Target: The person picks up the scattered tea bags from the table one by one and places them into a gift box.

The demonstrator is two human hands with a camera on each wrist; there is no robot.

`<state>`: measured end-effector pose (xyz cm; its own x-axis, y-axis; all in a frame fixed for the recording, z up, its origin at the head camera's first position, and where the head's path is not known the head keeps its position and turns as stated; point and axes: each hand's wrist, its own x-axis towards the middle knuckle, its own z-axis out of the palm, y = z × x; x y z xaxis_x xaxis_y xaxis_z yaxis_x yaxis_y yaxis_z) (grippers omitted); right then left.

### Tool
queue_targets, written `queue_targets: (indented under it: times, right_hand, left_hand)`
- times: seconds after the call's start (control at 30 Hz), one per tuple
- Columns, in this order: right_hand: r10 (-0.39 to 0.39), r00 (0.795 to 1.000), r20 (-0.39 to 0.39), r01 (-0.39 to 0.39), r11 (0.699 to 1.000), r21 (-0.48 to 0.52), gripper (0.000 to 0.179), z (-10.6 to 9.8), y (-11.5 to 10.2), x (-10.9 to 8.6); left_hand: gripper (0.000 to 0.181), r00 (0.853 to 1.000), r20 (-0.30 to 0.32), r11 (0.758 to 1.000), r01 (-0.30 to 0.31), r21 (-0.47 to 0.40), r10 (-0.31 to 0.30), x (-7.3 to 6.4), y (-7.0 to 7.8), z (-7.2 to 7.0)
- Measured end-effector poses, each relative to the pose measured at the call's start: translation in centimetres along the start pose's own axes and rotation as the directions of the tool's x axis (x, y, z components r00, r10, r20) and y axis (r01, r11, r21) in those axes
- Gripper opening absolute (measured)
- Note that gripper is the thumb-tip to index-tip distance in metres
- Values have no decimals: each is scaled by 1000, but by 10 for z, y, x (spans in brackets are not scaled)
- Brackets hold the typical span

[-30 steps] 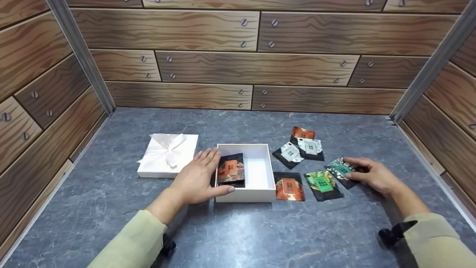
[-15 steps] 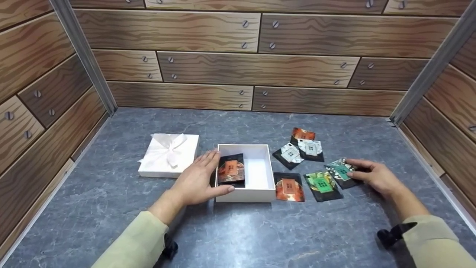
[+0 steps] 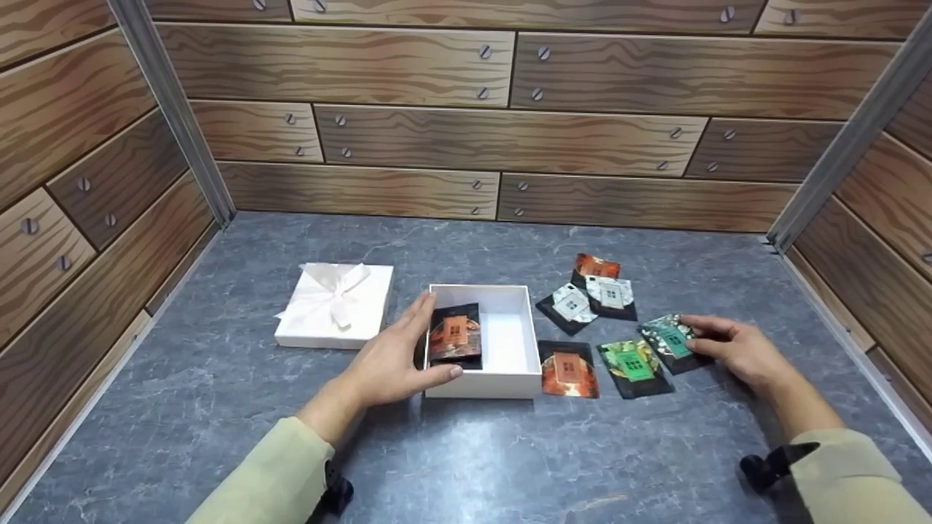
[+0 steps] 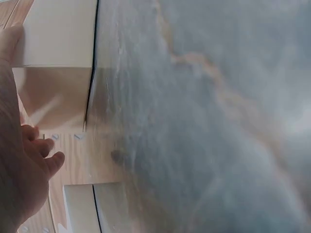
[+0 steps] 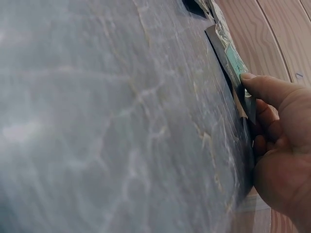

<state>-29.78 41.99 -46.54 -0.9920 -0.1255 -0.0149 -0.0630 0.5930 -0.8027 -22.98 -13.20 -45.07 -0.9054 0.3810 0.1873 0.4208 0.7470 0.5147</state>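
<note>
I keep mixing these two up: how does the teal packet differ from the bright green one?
The teal packet has a teal label on a pale, mottled pattern; the green packet has a brighter green label on yellow-green.
The right hand pinches the teal packet; no hand touches the green packet, which lies on the table.
Both have a black lower part.

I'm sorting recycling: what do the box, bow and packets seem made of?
Box: probably cardboard, smooth white, with thin straight walls. Bow: likely fabric ribbon, perhaps satiny, with soft loops. Packets: maybe coated paper or film, printed, thin; gloss uncertain.
</note>
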Motion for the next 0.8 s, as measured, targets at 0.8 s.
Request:
queue_targets:
  times: [0.8]
  right_hand:
    - [-26, 987, -160, 42, 994, 97, 39, -5, -1, -5]
  left_hand:
    - [116, 998, 50, 985, -38, 168, 30, 6, 4, -10]
